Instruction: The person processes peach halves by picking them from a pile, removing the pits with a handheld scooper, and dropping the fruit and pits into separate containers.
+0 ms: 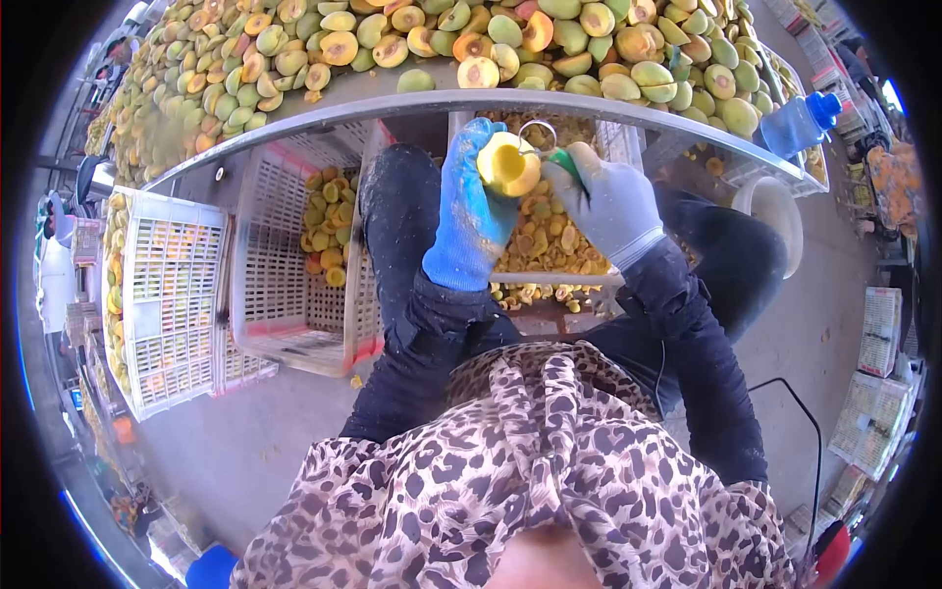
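Observation:
In a blue glove, my left hand [465,221] is closed around a yellow peach half [507,169], its cut face with a round hollow turned up. My right hand [618,204], in a pale grey glove, grips a green-handled pitting tool [566,163]. The tool's thin metal loop stands at the upper right rim of the peach half. Both hands are between my knees, just in front of the table edge. Below them a crate [549,280] holds many yellow fruit scraps.
Green and yellow peach halves [478,72] are heaped across the metal-edged table [383,106]. At left, a pink-and-white crate [294,339] contains some halves, beside a white crate [177,294]. A blue-capped bottle [797,125] is at the table's right end, above a white bucket [785,221].

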Action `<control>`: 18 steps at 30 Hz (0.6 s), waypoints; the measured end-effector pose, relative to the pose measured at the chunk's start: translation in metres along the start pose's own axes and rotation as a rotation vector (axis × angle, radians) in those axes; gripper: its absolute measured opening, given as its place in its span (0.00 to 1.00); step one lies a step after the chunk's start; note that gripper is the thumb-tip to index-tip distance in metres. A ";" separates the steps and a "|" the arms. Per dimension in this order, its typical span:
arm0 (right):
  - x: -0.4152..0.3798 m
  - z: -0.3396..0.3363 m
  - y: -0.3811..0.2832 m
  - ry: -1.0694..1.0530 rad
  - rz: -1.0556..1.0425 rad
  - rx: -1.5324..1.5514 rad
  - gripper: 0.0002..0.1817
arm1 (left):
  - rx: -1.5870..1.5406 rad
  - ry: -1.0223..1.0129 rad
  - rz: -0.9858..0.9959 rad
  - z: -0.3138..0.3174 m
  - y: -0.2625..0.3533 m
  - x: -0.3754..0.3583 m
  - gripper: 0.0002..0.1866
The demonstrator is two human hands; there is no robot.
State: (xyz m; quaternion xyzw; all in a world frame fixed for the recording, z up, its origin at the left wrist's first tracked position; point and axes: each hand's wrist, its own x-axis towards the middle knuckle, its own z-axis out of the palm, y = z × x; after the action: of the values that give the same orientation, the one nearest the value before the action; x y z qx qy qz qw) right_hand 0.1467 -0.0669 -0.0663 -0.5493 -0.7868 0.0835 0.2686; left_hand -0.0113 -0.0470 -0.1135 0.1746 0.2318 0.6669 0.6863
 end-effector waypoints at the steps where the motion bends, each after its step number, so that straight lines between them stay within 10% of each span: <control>1: 0.000 0.000 -0.001 -0.013 -0.021 -0.043 0.16 | 0.042 -0.021 0.021 0.004 0.001 -0.005 0.26; 11: -0.018 0.045 0.061 -0.153 0.335 -0.468 0.18 | 0.481 0.160 0.097 0.059 0.030 -0.064 0.05; 14: -0.028 0.033 0.078 -0.258 0.437 -0.416 0.19 | 0.776 0.353 0.534 0.030 0.087 -0.053 0.02; 16: -0.038 0.032 0.071 -0.286 0.439 -0.374 0.20 | 1.973 0.492 0.870 -0.028 0.141 -0.022 0.06; 18: -0.048 0.053 0.076 -0.292 0.385 -0.263 0.21 | 2.105 0.372 1.116 -0.058 0.154 0.025 0.09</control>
State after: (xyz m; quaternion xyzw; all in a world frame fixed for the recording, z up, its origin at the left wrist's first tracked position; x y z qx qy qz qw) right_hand 0.1938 -0.0730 -0.1594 -0.7010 -0.7025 0.1085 0.0577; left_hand -0.1719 -0.0187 -0.0795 0.6260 0.6499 0.3710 -0.2192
